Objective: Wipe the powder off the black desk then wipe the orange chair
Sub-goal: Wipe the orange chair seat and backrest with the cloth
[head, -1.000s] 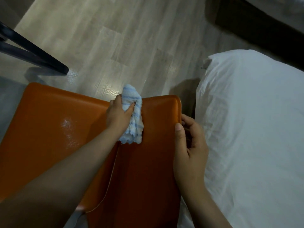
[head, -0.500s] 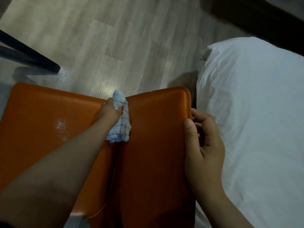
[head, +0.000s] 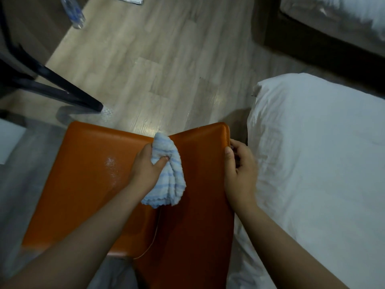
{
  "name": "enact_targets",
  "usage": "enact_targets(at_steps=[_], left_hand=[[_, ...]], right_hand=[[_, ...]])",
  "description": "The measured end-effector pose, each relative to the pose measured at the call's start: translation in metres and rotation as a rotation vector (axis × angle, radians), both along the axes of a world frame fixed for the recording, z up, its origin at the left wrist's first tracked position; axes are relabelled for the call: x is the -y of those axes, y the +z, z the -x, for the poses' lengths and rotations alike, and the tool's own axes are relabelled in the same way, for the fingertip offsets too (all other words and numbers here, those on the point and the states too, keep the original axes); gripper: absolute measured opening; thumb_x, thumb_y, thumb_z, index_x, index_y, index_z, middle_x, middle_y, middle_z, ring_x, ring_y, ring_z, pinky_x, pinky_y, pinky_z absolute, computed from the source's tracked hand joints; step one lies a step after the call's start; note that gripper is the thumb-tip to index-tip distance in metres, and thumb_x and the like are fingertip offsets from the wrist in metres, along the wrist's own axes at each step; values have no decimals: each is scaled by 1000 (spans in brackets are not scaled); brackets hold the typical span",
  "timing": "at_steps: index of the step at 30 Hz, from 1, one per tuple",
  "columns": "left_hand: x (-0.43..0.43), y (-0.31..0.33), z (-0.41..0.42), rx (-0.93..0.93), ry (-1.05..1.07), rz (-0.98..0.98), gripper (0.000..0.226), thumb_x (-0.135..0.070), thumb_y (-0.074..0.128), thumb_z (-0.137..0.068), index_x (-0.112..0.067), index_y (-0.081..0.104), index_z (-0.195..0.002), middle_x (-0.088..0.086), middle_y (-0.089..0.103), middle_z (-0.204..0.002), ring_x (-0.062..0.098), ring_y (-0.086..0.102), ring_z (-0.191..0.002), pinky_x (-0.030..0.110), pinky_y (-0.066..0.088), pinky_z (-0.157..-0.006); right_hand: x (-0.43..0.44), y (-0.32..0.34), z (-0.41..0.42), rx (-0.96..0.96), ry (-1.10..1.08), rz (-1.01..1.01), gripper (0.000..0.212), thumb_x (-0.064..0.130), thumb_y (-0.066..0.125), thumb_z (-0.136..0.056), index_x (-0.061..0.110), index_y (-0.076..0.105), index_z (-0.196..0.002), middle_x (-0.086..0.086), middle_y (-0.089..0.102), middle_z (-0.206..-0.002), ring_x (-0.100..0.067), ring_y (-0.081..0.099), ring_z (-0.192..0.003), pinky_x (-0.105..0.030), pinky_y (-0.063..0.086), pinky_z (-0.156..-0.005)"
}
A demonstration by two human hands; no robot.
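At the near centre of the scene, the orange chair (head: 83, 195) is seen from above. Its lighter left panel and darker right panel meet along a crease that runs from near to far.

The left forearm is stretched in from the near left corner, angled toward the far right, and the left hand (head: 145, 166) is held over that crease near the chair's far edge. A bunched white cloth (head: 169, 180) with pale blue stripes is gripped in it. The thumb is pressed into the cloth's middle and the fingers are curled round its far end, though they are largely hidden behind the fabric. The cloth is laid against the chair along the crease, and its scalloped loose end is spread toward the near side.

The right forearm is brought in from the near right, and the right hand (head: 239, 174) is closed on the right edge of the darker panel near its far corner. The thumb is laid flat on the orange surface and the fingers are wrapped round the edge.

A patch of white powder (head: 111, 165) is left on the lighter panel, just left of the left hand and apart from the cloth.

A bed (head: 312, 153) covered in white sheets is set just beside the chair on the right. Pale wood-patterned floor (head: 156, 59) is seen beyond the chair. Black legs (head: 62, 86) are planted on it at the far left, and a clear bottle (head: 73, 11) is seen at the far left edge.
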State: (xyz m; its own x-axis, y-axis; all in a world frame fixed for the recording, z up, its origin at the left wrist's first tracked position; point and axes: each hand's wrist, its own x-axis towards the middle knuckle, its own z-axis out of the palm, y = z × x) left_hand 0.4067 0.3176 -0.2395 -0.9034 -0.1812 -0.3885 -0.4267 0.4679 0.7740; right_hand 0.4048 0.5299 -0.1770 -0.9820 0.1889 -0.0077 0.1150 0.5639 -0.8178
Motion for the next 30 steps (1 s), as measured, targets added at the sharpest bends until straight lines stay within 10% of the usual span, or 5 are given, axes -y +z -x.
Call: enact_targets(at_steps=[5,10,17,30], left_hand=[[-7,56,-23,-58,-24,-33,18,-31,59,-93,-27,49,-107,-7,58,-99,-1,54,-83,14,35,-62],[-24,83,-32,-95,-36,-52,25,-35,60,-92,-26,51,-113,-7,59,-104,0,56,-87,14,37,-64],[-60,95,-5,-226,-58,19,33,-37,63,-89,-18,53,-115,4,58,-110,13,56,-94,22,41,-73],[-117,72,5,-223,24,146,78,-61,61,-81,-21,32,-142,7,39,-131,21,45,-118,27,36,-95]], right_hand=[[-2,16,-19,75,-104,43,30,25,46,-101,23,55,-130,15,54,-109,19,49,-98,-2,41,-77],[-18,19,-85,164,-179,61,25,33,48,-99,25,61,-119,12,63,-107,2,59,-94,-31,55,-82],[-10,14,-110,159,-189,100,16,36,52,-98,27,62,-105,11,65,-94,-3,64,-83,-34,57,-71],[-3,0,-113,19,-235,69,13,27,53,-98,18,63,-98,7,59,-89,-4,56,-84,-10,41,-64]])
